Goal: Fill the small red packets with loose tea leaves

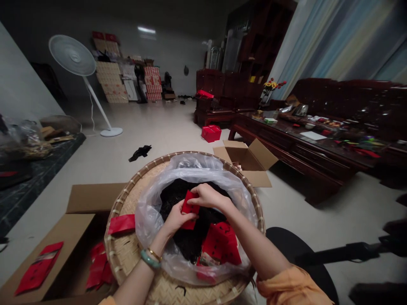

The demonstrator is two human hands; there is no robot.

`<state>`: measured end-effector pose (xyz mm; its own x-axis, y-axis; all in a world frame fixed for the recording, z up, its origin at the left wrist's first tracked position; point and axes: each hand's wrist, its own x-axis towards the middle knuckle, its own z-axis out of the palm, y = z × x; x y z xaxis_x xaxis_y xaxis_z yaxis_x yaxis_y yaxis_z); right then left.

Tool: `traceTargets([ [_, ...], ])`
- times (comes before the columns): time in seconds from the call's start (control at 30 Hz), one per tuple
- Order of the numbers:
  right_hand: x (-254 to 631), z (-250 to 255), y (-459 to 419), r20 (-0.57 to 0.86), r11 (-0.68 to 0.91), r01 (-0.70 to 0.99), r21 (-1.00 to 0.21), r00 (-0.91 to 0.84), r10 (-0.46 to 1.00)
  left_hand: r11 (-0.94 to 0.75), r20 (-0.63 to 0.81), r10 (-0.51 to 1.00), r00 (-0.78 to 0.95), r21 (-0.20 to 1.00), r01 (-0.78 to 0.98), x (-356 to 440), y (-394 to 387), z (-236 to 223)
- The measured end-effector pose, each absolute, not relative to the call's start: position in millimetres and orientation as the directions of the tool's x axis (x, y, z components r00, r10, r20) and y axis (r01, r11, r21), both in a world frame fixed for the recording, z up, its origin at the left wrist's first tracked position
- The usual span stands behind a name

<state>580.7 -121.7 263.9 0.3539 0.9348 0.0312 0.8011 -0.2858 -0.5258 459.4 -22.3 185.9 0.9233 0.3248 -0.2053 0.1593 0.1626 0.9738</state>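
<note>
Both hands meet over a clear plastic bag [149, 228] of dark, loose, dried leaf-like material [171, 192]. My left hand [176, 218] grips the lower part of a small red packet [190, 205]. The fingers of my right hand [206, 195] pinch the same packet near its top. More red packets [222, 243] lie on the dark material at the bag's right side. The bag sits in a round woven bamboo tray [129, 250]. On the tray's left part rests another red packet [122, 223].
At left an open cardboard box [71, 231] holds red packets, with one on its flap. Beyond the tray stands another open carton [248, 156] beside a dark wooden table [273, 137]. A white fan [73, 55] stands at far left. A black round base [299, 258] is at right.
</note>
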Motion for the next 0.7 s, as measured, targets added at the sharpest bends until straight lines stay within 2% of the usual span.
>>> traceTargets([
  [0.07,582,262,-121,-0.032,-0.319,0.786,-0.530,0.357,0.934,0.170,-0.209,0.321,0.924,0.972,0.160,460,-24,186],
  [0.13,583,259,-121,-0.021,-0.304,0.778,-0.550,0.351,0.936,0.201,-0.208,0.319,0.925,0.968,0.148,460,-25,187],
  [0.27,582,257,-125,0.242,-0.126,0.767,-0.629,0.348,0.906,0.268,-0.198,0.355,0.913,0.958,0.104,458,-25,189],
  [0.33,580,255,-130,0.381,-0.055,0.733,-0.678,0.415,0.826,0.280,-0.183,0.376,0.908,0.957,0.077,457,-24,191],
  [0.4,577,250,-135,0.451,-0.046,0.684,-0.728,0.528,0.719,0.284,-0.160,0.384,0.909,0.957,0.049,457,-23,191],
  [0.47,572,241,-138,0.423,-0.068,0.597,-0.799,0.639,0.642,0.279,-0.142,0.396,0.907,0.960,0.028,457,-22,191],
  [0.57,566,225,-137,0.256,-0.063,0.379,-0.923,0.729,0.634,0.261,-0.129,0.397,0.909,0.965,0.023,458,-22,191],
  [0.7,567,210,-130,0.133,0.019,0.152,-0.988,0.791,0.597,0.282,-0.106,0.353,0.929,0.960,0.002,464,-19,197],
])
